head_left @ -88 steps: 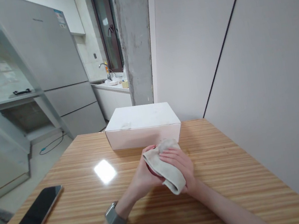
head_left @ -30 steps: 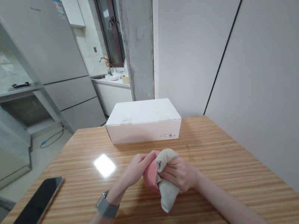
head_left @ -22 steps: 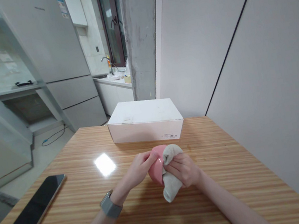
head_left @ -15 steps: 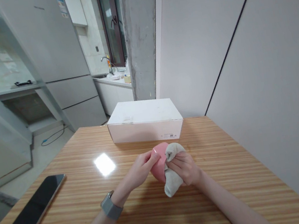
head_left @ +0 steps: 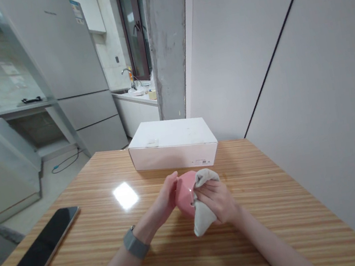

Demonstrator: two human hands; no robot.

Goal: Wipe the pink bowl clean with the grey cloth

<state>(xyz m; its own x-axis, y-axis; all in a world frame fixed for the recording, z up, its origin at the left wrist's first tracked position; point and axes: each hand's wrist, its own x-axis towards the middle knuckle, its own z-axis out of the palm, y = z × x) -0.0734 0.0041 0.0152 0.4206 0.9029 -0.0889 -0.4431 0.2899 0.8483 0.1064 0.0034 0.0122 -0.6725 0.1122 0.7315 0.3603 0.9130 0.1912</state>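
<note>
A glossy pink object [head_left: 184, 197] with flat facets and a small dark hole sits low over the middle of the table; its exact kind I cannot tell. My left hand [head_left: 166, 200], with a grey watch strap on its wrist, is closed against the object's left side. On the other side, my right hand [head_left: 219, 198] grips a light grey cloth [head_left: 204, 216] and presses it to the pink surface. One end of the cloth hangs down toward me, and a fold sticks up above my fingers. The cloth and hand hide the object's right side.
A white cardboard box [head_left: 174, 156] stands just beyond my hands on the wood-grain table [head_left: 113, 237]. A black phone [head_left: 41, 251] lies face up at the left. A white wall [head_left: 294, 101] runs along the right. Past the table are a fridge [head_left: 54, 58] and a sink counter.
My left thumb has come off the front of the pink object to its upper left edge, and the object has turned slightly. The cloth has shifted a little in my right hand.
</note>
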